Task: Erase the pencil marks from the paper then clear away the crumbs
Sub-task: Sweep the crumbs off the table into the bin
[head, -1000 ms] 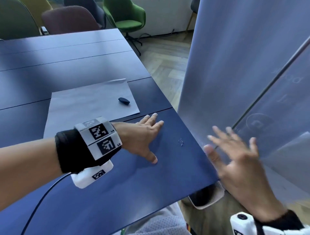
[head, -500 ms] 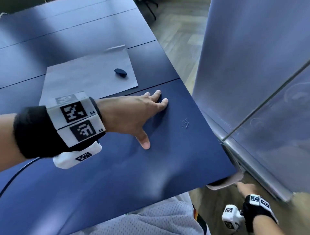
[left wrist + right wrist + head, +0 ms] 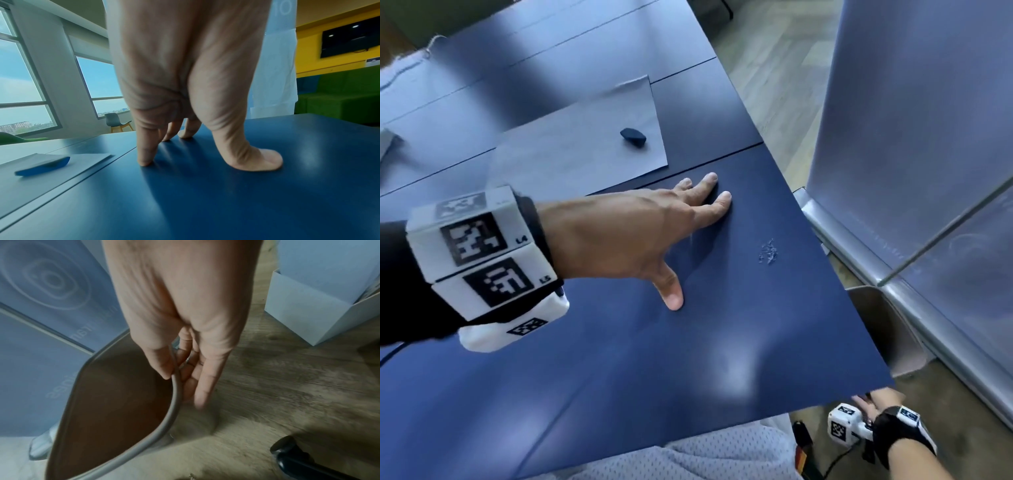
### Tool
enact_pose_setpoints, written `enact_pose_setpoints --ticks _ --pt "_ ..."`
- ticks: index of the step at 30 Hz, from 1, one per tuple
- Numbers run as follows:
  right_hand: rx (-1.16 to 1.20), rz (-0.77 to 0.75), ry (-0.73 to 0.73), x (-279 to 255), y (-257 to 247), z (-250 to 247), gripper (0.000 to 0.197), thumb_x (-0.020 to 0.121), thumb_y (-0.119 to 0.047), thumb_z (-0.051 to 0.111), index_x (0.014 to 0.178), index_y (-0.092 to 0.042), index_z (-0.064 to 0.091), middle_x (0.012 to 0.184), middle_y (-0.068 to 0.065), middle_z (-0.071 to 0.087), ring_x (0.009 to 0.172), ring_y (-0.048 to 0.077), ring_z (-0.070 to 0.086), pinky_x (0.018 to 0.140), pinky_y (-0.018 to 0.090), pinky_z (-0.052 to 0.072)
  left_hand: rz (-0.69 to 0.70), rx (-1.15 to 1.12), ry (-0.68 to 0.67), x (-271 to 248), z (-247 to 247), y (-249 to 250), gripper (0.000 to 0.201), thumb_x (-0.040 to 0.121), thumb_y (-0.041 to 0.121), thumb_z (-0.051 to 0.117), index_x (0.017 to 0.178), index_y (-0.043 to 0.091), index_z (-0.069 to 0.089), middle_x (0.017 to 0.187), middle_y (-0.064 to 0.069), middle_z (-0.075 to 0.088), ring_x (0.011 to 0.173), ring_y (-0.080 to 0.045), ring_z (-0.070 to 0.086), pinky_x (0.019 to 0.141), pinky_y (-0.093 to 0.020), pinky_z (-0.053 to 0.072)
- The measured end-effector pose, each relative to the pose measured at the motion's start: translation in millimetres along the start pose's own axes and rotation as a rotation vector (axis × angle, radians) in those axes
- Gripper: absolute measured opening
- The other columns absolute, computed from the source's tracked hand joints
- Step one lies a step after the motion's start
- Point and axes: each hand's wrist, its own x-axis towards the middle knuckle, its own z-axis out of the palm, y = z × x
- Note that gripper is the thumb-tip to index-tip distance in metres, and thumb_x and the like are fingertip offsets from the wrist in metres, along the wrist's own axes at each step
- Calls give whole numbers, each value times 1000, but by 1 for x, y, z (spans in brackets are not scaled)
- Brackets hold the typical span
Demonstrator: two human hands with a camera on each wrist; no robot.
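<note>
A small pile of eraser crumbs (image 3: 768,251) lies on the blue table (image 3: 619,377) near its right edge. My left hand (image 3: 690,241) rests flat on the table just left of the crumbs, fingers straight and thumb spread. Behind it lies the grey paper (image 3: 578,154) with a dark eraser (image 3: 632,137) on its right part; the left wrist view also shows the eraser (image 3: 43,167). My right hand (image 3: 180,382) is below the table's corner and pinches the rim of a grey bin (image 3: 172,410), thumb inside, fingers outside. The bin (image 3: 876,325) shows partly beyond the table edge.
A tall grey banner stand (image 3: 911,137) rises close to the table's right side, its metal base on the wooden floor. A white box (image 3: 308,313) and a black chair caster (image 3: 292,456) stand on the floor near the bin. A grey object (image 3: 387,144) lies at the table's far left.
My right hand dropped from beside the table edge to below the corner and took hold of the bin rim. The left hand stayed flat on the table.
</note>
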Motion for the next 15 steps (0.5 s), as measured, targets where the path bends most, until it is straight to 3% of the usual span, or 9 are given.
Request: enact_pose_setpoints --ticks 1,2,5,8,10,11,15 --pt "24 -43 5 -7 -5 2 28 99 4 36 75 -8 41 116 12 39 92 32 50 47 17 53 7 -3 4 0 0 0 129 62 59 79 155 27 -6 162 0 -15 149 -17 -5 118 -31 19" --pt "35 -131 9 -12 -11 3 31 97 4 40 71 -12 39 108 12 44 74 25 53 39 17 50 13 -12 4 -1 0 -1 129 62 59 78 155 27 -6 162 1 -15 149 -17 -5 118 -31 19" --pt "118 -409 135 -36 -28 3 25 86 0 59 66 -9 46 56 4 62 33 1 49 40 15 46 31 -55 -27 -4 0 -4 127 66 60 77 154 31 -11 161 7 -20 148 -11 -11 119 -30 16" --pt "180 -550 107 -78 -43 -2 22 81 -4 65 67 -12 50 60 5 69 30 -1 50 35 12 44 31 -148 -107 -8 -3 -6 126 66 72 67 152 35 -18 156 16 -29 143 -1 -22 120 -27 6" --pt "210 -647 108 -115 -45 -12 26 84 -2 65 67 -13 48 43 -9 59 30 -1 49 36 10 42 16 -194 -121 -12 -4 -10 119 68 79 53 151 34 -20 154 20 -31 140 5 -25 120 -27 0" --pt "231 -708 97 -136 -46 -17 28 85 0 64 67 -13 47 40 -9 56 31 0 49 37 10 43 4 -199 -109 -13 -5 -11 115 70 81 43 151 32 -20 153 20 -32 139 6 -26 121 -28 -2" --pt "268 -973 9 -227 -30 -34 35 85 8 62 61 -13 49 43 -2 58 36 3 53 42 13 49 -41 -155 -83 -16 9 -12 108 67 88 5 146 24 -31 149 9 -42 136 -4 -37 119 -30 -11"
